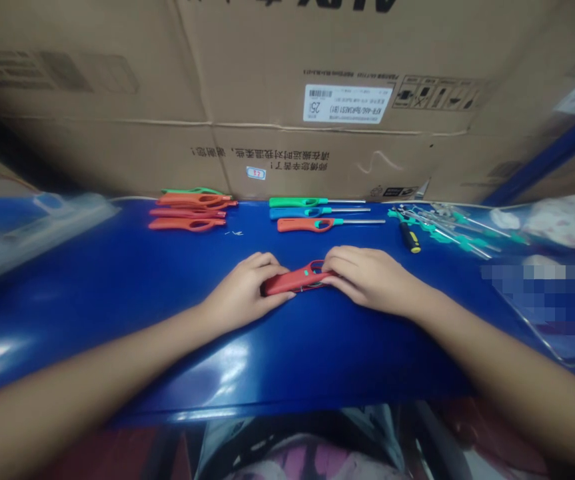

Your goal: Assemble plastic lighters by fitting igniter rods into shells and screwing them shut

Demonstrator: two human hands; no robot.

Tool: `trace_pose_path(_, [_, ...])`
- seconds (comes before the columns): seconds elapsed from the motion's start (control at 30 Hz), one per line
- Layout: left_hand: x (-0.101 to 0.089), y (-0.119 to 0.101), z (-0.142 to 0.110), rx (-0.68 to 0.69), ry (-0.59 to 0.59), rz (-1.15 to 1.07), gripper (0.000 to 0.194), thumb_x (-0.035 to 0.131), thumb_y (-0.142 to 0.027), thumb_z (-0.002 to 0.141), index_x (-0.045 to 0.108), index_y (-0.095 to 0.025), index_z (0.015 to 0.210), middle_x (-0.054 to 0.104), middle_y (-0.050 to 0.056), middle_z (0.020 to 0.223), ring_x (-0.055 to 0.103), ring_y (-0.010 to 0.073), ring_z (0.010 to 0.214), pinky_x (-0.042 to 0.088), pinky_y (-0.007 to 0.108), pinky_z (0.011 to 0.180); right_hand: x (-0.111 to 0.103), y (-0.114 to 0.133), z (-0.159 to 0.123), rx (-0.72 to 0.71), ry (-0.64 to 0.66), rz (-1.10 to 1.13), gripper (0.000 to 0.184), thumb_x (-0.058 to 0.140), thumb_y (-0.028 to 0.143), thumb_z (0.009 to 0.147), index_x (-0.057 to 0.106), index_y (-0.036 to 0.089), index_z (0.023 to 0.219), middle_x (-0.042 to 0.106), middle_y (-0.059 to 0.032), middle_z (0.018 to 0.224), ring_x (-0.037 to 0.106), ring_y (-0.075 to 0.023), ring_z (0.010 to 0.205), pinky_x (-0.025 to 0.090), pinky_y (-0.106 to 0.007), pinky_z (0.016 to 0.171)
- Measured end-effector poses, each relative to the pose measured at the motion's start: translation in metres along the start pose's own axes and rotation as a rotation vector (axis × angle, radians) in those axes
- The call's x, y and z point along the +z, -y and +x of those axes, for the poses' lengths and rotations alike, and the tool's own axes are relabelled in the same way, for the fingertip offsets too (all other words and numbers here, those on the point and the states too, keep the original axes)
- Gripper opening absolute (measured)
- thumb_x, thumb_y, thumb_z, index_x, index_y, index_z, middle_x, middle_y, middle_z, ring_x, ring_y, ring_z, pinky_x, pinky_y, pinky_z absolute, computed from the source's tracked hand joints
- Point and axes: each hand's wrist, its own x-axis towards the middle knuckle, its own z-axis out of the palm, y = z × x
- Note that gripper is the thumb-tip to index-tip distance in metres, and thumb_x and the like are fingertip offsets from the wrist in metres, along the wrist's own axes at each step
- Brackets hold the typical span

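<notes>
Between my hands, just above or on the blue table, is a red lighter casing [287, 283] with a trigger loop and a small teal part showing. My left hand [250, 288] grips its left end between thumb and fingers. On its right end, by the loop, the fingers of my right hand [362, 277] are closed; they hide that tip. Beyond my hands lie several lighters with metal rods, among them an orange lighter [304, 225], a blue lighter [297, 213] and a green lighter [294, 201].
At the back left are stacked casings without rods, including an orange casing [187, 225]. Metal rods with teal parts [442, 230] and a black-and-yellow screwdriver [409, 239] lie at the right. Behind stands a large cardboard box [167, 153]. Clear plastic bags [32, 227] sit at the left.
</notes>
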Motion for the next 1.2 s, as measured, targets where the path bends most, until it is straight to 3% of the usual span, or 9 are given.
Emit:
trace_pose_path(0.23, [0.0010,0.0018,-0.0004,0.024,-0.003,0.017,0.028,0.068,-0.033,0.090,0.069,-0.017,0.113,0.065,0.009,0.105,0.060,0.0240,0.096,0.051,0.042,0.091,0.0004,-0.0073,-0.0001,0.007,0.092,0.182,0.011,0.054,0.024,0.097,0.062,0.018,0.098,0.067,-0.0088,0.102,0.063,-0.0210,0.089,0.050,-0.034,0.078])
trace_pose_path(0.63, [0.0018,0.0027,-0.0010,0.008,0.013,-0.005,0.031,0.067,-0.036,0.091,0.069,-0.017,0.116,0.063,0.008,0.106,0.059,0.0234,0.097,0.049,0.041,0.092,0.0005,-0.0087,-0.0011,-0.014,0.080,0.288,0.015,0.051,0.019,0.099,0.066,0.015,0.102,0.069,-0.0108,0.104,0.065,-0.0218,0.097,0.052,-0.035,0.086])
trace_pose_path(1.2, [0.0023,0.0020,-0.0008,-0.002,0.011,-0.018,0.030,0.067,-0.035,0.091,0.070,-0.019,0.117,0.064,0.008,0.104,0.059,0.0231,0.096,0.049,0.039,0.090,0.0015,-0.0069,-0.0012,-0.004,0.059,0.261,0.017,0.052,0.016,0.098,0.069,0.015,0.102,0.071,-0.0100,0.099,0.064,-0.0219,0.093,0.053,-0.036,0.084])
